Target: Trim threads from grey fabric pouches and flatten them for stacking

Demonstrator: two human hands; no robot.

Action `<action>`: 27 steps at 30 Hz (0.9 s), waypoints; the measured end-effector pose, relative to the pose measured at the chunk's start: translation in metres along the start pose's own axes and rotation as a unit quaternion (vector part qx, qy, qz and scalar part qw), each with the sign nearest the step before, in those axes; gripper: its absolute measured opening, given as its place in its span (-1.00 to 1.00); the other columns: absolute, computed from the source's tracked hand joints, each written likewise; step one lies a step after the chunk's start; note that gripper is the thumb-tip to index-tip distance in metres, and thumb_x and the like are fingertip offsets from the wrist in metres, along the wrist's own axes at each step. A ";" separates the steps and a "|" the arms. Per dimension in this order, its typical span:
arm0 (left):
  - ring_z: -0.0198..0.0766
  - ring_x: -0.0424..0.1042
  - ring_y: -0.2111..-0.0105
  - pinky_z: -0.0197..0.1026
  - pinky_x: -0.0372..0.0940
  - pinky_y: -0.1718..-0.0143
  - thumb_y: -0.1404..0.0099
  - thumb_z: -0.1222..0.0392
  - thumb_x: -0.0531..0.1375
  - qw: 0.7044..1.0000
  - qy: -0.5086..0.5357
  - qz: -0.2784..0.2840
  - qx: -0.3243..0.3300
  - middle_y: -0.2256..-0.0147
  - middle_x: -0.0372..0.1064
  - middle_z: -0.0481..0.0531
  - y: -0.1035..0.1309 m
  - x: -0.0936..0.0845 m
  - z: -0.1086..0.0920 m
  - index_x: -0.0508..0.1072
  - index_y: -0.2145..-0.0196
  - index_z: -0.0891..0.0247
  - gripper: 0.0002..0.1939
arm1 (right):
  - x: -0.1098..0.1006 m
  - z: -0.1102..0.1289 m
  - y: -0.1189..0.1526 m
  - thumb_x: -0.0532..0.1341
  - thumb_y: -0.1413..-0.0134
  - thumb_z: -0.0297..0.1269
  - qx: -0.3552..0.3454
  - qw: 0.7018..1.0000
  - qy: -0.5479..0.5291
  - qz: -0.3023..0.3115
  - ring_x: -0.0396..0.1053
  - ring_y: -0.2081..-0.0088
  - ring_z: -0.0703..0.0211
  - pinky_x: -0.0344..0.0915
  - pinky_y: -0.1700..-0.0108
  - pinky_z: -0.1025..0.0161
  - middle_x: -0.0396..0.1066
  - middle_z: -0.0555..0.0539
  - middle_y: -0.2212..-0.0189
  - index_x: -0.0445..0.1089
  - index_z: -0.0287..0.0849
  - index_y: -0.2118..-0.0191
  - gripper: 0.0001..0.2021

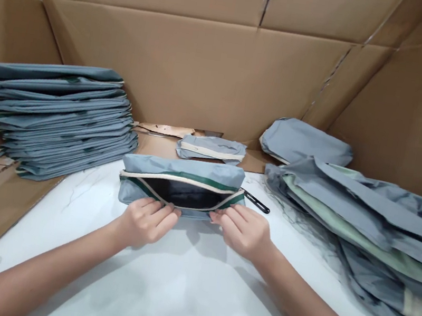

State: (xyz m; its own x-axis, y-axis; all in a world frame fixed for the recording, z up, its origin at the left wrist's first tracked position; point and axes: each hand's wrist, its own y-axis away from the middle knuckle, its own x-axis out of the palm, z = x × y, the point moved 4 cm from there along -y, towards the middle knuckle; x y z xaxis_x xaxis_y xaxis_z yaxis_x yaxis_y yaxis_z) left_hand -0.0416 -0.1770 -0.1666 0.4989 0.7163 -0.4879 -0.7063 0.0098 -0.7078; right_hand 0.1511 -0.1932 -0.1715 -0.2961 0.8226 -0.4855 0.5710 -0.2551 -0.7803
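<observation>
A blue-grey zippered pouch with a green stripe and cream zipper tape sits in the middle, its mouth unzipped and its dark inside showing. My left hand pinches the near edge of the opening left of centre. The same edge, further right, is gripped by my right hand. From the pouch's right end a black zipper pull sticks out. Both hands have their fingers closed on the fabric.
On the left stands a tall stack of folded blue-grey pouches. Behind the held pouch lies a smaller pouch. A loose pile of grey and green fabric pieces covers the right side, with another pouch behind. Cardboard walls surround the white tabletop.
</observation>
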 end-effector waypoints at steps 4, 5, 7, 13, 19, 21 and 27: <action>-0.33 0.45 0.39 -0.28 0.32 0.36 -0.11 0.31 0.23 1.000 -0.009 -0.023 0.016 0.42 0.46 -0.01 0.001 -0.010 0.009 0.41 0.30 0.36 -0.84 | -0.009 -0.008 -0.001 0.27 0.15 -0.38 -0.020 0.999 0.027 -0.021 0.05 0.52 0.48 -0.01 0.40 0.37 0.24 0.08 0.64 0.10 -0.22 0.58 -0.73; -0.30 0.46 0.34 -0.27 0.34 0.32 -0.11 0.31 0.23 0.999 -0.015 -0.028 0.011 0.42 0.47 -0.01 0.003 -0.012 0.013 0.41 0.30 0.35 -0.84 | -0.012 -0.011 -0.001 0.27 0.15 -0.39 -0.022 0.999 0.034 -0.030 0.08 0.52 0.49 0.01 0.39 0.38 0.27 0.08 0.62 0.14 -0.22 0.56 -0.77; -0.24 0.46 0.26 -0.23 0.36 0.23 -0.11 0.34 0.22 0.999 -0.030 -0.034 0.002 0.40 0.48 -0.01 0.008 -0.012 0.022 0.41 0.30 0.34 -0.86 | -0.017 -0.016 0.002 0.26 0.15 -0.41 -0.032 0.997 0.039 -0.052 0.14 0.49 0.49 0.07 0.38 0.39 0.33 0.08 0.58 0.21 -0.19 0.50 -0.84; -0.23 0.45 0.18 -0.14 0.37 0.10 -0.19 0.41 0.09 0.999 0.000 -0.039 -0.010 0.37 0.47 0.03 0.027 0.000 0.044 0.37 0.30 0.32 -0.88 | -0.021 -0.018 0.005 0.27 0.16 -0.45 -0.047 0.996 0.019 -0.071 0.20 0.48 0.47 0.16 0.36 0.39 0.37 0.09 0.57 0.28 -0.16 0.45 -0.87; -0.34 0.44 0.28 -0.21 0.38 0.11 -0.14 0.52 0.00 0.996 0.048 -0.038 -0.061 0.37 0.45 0.04 0.036 0.002 0.049 0.37 0.25 0.31 -0.72 | -0.016 -0.028 0.013 0.30 0.19 -0.42 -0.045 0.998 0.005 -0.039 0.27 0.43 0.48 0.24 0.31 0.42 0.42 0.08 0.49 0.35 -0.15 0.28 -0.74; -0.34 0.44 0.28 -0.19 0.37 0.09 -0.14 0.52 -0.01 0.995 0.065 -0.036 -0.071 0.37 0.44 0.04 0.040 0.002 0.051 0.37 0.24 0.29 -0.71 | -0.012 -0.034 0.019 0.28 0.15 -0.41 -0.049 0.999 -0.010 -0.011 0.33 0.35 0.44 0.30 0.22 0.40 0.43 0.04 0.43 0.35 -0.16 0.22 -0.72; -0.34 0.40 0.41 -0.25 0.37 0.26 -0.19 0.36 0.08 0.994 0.108 -0.026 -0.018 0.46 0.41 0.04 0.046 0.006 0.054 0.35 0.31 0.31 -0.90 | -0.008 -0.043 0.022 0.25 0.12 -0.45 -0.049 0.999 0.011 0.003 0.33 0.34 0.42 0.30 0.24 0.39 0.44 0.01 0.42 0.37 -0.21 0.28 -0.81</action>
State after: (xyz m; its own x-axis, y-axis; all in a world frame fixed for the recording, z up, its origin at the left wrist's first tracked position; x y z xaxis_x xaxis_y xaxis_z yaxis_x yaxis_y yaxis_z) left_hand -0.0985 -0.1345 -0.1741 0.6326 0.5492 -0.5461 -0.6604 0.0140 -0.7508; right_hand 0.1986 -0.1835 -0.1681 -0.2760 0.8329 -0.4797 0.6448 -0.2097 -0.7351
